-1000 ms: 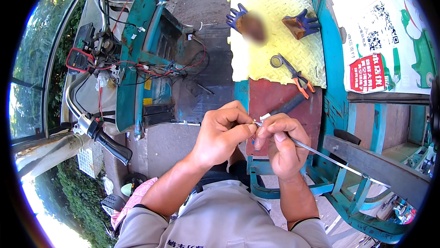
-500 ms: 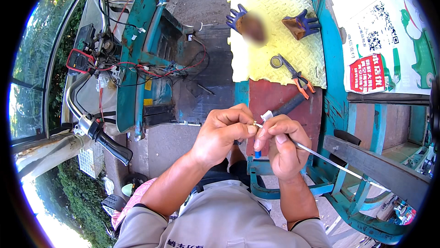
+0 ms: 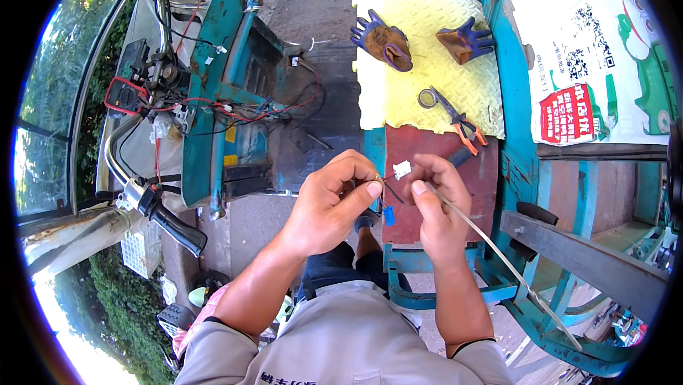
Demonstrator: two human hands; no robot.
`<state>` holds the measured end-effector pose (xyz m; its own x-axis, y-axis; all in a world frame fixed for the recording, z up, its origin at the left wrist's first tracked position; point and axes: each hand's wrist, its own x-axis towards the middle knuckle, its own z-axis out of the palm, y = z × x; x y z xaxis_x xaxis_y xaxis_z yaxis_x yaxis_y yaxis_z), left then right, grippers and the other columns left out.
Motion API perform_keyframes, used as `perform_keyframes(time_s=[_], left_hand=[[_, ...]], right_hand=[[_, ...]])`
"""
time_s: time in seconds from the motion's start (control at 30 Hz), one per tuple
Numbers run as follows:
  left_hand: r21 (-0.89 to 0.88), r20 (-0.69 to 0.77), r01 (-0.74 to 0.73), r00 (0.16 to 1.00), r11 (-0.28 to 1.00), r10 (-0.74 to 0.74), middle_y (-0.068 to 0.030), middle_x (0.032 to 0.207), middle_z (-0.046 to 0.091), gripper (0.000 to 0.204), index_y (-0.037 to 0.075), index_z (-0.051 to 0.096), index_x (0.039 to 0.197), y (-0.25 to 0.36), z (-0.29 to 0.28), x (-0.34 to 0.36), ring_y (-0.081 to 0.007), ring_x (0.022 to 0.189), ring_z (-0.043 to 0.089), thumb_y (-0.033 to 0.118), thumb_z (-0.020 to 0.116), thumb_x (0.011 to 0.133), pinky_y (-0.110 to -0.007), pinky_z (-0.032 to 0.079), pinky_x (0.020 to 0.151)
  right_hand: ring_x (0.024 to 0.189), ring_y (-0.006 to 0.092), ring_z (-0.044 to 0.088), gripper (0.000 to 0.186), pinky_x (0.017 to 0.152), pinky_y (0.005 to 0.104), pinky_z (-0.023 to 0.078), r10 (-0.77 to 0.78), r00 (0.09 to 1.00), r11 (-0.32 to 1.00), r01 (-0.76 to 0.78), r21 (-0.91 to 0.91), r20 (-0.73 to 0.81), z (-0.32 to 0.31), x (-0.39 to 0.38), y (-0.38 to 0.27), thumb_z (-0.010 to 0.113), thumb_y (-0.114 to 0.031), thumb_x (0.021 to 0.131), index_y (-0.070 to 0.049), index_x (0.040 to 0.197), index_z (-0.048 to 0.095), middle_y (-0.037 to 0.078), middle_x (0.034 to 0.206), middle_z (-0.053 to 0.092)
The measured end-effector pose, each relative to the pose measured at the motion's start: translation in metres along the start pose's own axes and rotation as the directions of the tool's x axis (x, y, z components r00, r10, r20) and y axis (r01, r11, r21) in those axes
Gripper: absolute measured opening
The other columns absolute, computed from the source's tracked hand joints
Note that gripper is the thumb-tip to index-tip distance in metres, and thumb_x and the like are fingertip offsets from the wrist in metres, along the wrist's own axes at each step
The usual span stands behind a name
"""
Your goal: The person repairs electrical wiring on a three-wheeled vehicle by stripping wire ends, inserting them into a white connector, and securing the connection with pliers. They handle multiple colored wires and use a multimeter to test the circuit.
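Observation:
My left hand (image 3: 334, 204) is closed in a pinch on thin wires (image 3: 388, 187). On these wires hang a white plug connector (image 3: 402, 169), close to my right fingers, and a blue connector (image 3: 388, 214) lower down. What lies right between the left fingertips is mostly hidden. Thumb and forefinger of my right hand (image 3: 442, 211) grip the end of a long thin grey rod or cable (image 3: 509, 260), which slants down to the right past my forearm. Ahead, orange-handled pliers (image 3: 459, 118) lie on a yellow foam mat (image 3: 398, 108), with a dark ring like a tape roll (image 3: 427, 98) at their jaws.
Two blue-and-brown work gloves (image 3: 388, 42) (image 3: 466, 42) lie on the mat. The mat overlaps a dark red board (image 3: 427, 145). Handlebars (image 3: 167, 225) and loose wiring (image 3: 249, 111) are at left. A teal metal frame (image 3: 455, 296) and grey bar (image 3: 583, 264) stand at right.
My hands have moved apart, with the rod or cable drawn away from my left fingers. Its far end has swung downward. The white connector now shows between my hands.

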<state>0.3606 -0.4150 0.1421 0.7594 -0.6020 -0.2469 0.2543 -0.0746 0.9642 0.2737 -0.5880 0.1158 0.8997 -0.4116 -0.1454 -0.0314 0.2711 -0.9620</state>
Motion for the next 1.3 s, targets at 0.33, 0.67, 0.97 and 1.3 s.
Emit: perform_keyframes(time_s=[0.33, 0.67, 0.97, 1.3], left_hand=[[0.418, -0.104, -0.198, 0.959, 0.887, 0.263, -0.0085, 0.094, 0.067, 0.011, -0.001, 0.069, 0.097, 0.016, 0.013, -0.004, -0.0153, 0.078, 0.062, -0.005, 0.073, 0.087, -0.029, 0.048, 0.066], [0.588, -0.001, -0.361, 0.895, 0.724, 0.447, -0.0136, 0.091, 0.066, 0.013, -0.002, 0.066, 0.092, 0.013, 0.015, -0.001, -0.0307, 0.082, 0.066, -0.007, 0.073, 0.083, -0.038, 0.053, 0.070], [0.627, 0.004, -0.344, 0.899, 0.699, 0.439, -0.0137, 0.089, 0.064, 0.011, -0.002, 0.063, 0.089, 0.013, 0.018, 0.000, -0.0318, 0.080, 0.064, -0.007, 0.070, 0.082, -0.041, 0.051, 0.069], [0.687, 0.042, -0.310, 0.919, 0.657, 0.391, -0.0142, 0.084, 0.059, 0.012, -0.002, 0.059, 0.088, 0.014, 0.016, 0.002, -0.0343, 0.076, 0.060, -0.003, 0.070, 0.081, -0.043, 0.049, 0.067]], right_hand=[[0.075, 0.0103, 0.063, 0.026, 0.066, 0.0245, 0.051, 0.134, 0.989, 0.979, -0.143, 0.148, 0.069, -0.001, 0.000, -0.004, 0.066, -0.008, 0.101, 0.004, 0.124, 0.067, 0.006, 0.092, 0.070], [0.075, 0.0101, 0.063, 0.026, 0.065, 0.0243, 0.052, 0.076, 0.996, 0.981, -0.083, 0.177, 0.045, 0.001, 0.000, -0.002, 0.068, -0.008, 0.100, 0.004, 0.123, 0.068, 0.006, 0.091, 0.070], [0.079, 0.0106, 0.065, 0.025, 0.070, 0.0239, 0.054, 0.064, 0.996, 0.990, -0.072, 0.121, 0.065, -0.001, -0.003, -0.004, 0.067, -0.004, 0.100, 0.003, 0.123, 0.069, 0.006, 0.096, 0.070], [0.085, 0.0105, 0.064, 0.022, 0.074, 0.0243, 0.052, -0.081, 0.991, 0.991, 0.091, -0.098, 0.108, 0.000, -0.001, -0.007, 0.068, 0.004, 0.097, 0.005, 0.118, 0.071, 0.008, 0.104, 0.066]])
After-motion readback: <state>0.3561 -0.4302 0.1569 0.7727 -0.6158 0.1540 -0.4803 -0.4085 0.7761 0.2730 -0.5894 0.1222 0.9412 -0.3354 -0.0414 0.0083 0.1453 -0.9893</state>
